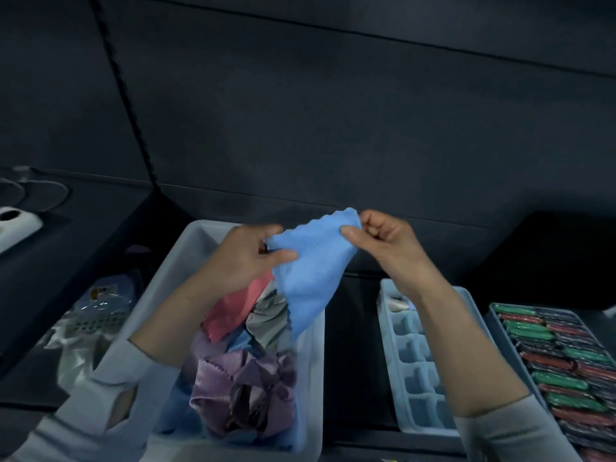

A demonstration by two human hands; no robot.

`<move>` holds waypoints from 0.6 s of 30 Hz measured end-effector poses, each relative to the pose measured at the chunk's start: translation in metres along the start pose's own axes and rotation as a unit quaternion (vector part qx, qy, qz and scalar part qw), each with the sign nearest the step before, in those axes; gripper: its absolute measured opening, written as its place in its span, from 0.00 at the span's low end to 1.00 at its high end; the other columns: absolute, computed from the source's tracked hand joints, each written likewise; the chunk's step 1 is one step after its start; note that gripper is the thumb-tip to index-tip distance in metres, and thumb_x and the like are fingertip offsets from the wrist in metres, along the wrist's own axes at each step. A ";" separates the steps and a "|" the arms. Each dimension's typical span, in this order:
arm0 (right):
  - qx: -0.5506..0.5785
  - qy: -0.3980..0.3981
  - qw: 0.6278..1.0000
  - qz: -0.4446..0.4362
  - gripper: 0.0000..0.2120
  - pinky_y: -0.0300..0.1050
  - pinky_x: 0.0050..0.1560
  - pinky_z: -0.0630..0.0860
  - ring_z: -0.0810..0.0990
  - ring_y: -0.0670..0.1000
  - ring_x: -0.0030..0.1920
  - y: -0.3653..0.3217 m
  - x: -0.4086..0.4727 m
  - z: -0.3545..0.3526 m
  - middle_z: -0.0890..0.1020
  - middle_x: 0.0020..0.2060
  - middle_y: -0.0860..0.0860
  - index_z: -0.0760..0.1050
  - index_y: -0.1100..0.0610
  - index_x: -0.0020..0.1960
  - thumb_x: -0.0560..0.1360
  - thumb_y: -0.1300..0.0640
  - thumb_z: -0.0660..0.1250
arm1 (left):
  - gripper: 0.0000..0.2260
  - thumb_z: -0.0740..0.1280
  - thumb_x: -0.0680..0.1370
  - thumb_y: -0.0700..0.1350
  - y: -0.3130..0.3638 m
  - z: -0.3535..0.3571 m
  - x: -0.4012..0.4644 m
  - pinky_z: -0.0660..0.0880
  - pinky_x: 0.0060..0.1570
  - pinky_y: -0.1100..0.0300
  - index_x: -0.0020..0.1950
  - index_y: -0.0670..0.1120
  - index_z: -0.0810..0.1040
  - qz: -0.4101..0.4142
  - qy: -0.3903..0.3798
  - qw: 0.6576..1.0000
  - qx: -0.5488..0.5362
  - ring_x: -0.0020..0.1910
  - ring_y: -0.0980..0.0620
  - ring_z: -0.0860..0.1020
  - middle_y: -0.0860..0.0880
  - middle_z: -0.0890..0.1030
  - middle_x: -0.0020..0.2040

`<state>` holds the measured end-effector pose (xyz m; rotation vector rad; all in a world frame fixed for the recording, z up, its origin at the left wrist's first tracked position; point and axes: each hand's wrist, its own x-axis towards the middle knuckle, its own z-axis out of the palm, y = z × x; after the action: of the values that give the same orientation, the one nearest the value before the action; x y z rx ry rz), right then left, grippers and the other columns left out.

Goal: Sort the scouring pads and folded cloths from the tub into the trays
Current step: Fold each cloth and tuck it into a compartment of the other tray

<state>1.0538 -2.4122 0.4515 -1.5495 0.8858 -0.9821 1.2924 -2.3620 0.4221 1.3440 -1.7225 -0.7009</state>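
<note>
A dark padded wall (pixel 333 111) fills the upper view, crossed by thin seams and one stitched seam (pixel 123 95) running diagonally down from the upper left. The bench (pixel 353 345) below is black. At the far left a white device (pixel 16 225) lies on a dark ledge, with thin cables (pixel 40 191) looping behind it. The light is dim and bluish.
</note>
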 end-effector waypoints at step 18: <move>0.067 -0.131 0.987 -0.067 0.10 0.38 0.49 0.76 0.80 0.45 0.44 -0.049 -0.027 -0.008 0.83 0.41 0.47 0.83 0.50 0.43 0.75 0.63 0.68 | 0.04 0.63 0.80 0.39 0.070 0.015 0.015 0.74 0.48 0.55 0.48 0.44 0.77 0.018 0.087 0.953 -0.289 0.43 0.53 0.77 0.50 0.81 0.42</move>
<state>1.0379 -2.3820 0.4965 -1.5933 0.5269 -0.8882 1.2427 -2.3576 0.4757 0.9281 -1.2596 -0.9456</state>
